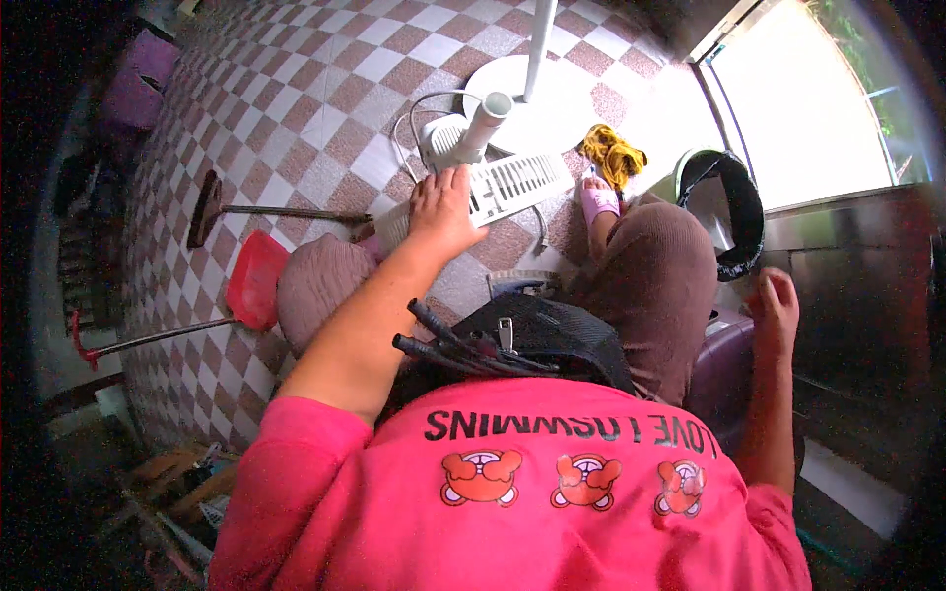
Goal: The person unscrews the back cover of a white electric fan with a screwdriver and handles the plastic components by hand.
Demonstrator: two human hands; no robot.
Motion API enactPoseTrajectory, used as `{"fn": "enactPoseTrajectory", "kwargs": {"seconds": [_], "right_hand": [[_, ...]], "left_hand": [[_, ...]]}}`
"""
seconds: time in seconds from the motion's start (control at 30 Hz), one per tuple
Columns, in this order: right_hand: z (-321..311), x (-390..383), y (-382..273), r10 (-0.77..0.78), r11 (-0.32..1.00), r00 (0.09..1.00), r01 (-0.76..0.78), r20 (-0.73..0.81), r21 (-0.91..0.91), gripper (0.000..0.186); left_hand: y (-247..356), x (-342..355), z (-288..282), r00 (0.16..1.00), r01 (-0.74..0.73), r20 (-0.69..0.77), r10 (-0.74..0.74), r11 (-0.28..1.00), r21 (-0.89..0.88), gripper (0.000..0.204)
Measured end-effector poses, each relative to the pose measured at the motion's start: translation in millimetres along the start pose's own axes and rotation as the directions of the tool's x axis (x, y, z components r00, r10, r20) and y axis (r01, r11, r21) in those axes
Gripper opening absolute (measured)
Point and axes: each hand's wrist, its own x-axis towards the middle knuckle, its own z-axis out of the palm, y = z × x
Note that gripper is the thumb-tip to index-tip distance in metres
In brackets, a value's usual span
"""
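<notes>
On the checkered floor, left hand lies flat on white vented fan part, not gripping. Right hand loosely curled, empty, beside black bin.

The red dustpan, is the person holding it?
No. The dustpan lies on the tiled floor, apart from both hands; the left hand rests on a white fan part.

The vent grille lies at frame centre-top, below the fan base; broom and dustpan lie left, bin right.
</notes>
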Motion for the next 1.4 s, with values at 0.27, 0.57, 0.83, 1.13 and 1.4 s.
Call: {"fn": "enactPoseTrajectory", "kwargs": {"seconds": [0.27,0.57,0.83,1.13,1.4], "right_hand": [[219,-20,-71,-0.071,0.982,0.773,0.164,0.630,-0.090,0.018],[339,-24,-17,-0.333,0.783,0.584,0.609,0.740,-0.127,0.013],[352,-25,-13,-0.312,0.823,0.622,0.555,0.718,-0.122,0.007],[352,-20,-12,-0.419,0.754,0.559,0.653,0.716,-0.068,0.006],[350,-15,-6,-0.348,0.795,0.614,0.594,0.709,-0.124,0.007]], "left_hand": [[1,2,-7,0.987,0.115,0.119,-0.107,0.991,-0.063,0.083],[-2,-2,4,0.993,0.119,-0.006,-0.121,0.987,-0.111,0.082],[-3,-6,8,0.984,0.145,-0.090,-0.153,0.985,-0.099,0.059],[0,-4,8,0.982,0.145,-0.113,-0.152,0.987,-0.068,0.056],[-1,-4,9,0.979,0.135,-0.147,-0.144,0.989,-0.067,0.059]]}}
